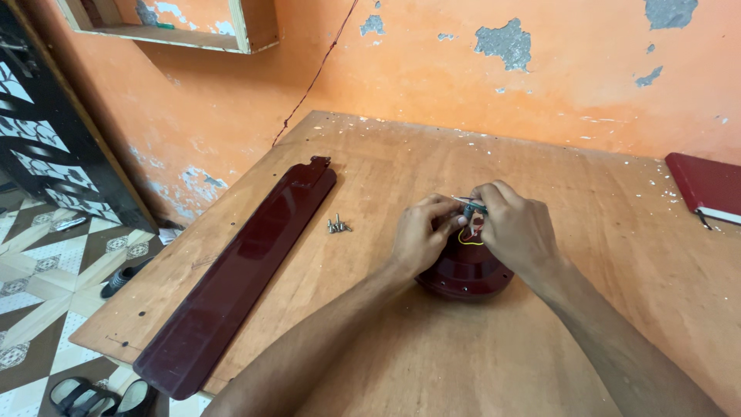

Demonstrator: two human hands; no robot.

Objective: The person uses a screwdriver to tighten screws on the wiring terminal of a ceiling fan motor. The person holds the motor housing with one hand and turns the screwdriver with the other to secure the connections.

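A round dark red fan motor housing (465, 276) sits on the wooden table (386, 154), with yellow and red wires (468, 236) coming out of its top. My left hand (421, 234) and my right hand (515, 228) meet above it. Both pinch a small grey-green part (472, 205) at the wire ends; which fingers grip it is partly hidden. A long dark red fan blade (239, 270) lies flat on the table to the left. A few small metal screws (337, 225) lie between the blade and my left hand.
A dark red notebook (706, 185) rests at the table's right edge. An orange peeling wall stands behind, with a wooden shelf (177, 31) at upper left. Sandals (93, 398) and a shoe (123, 278) lie on the patterned tile floor to the left.
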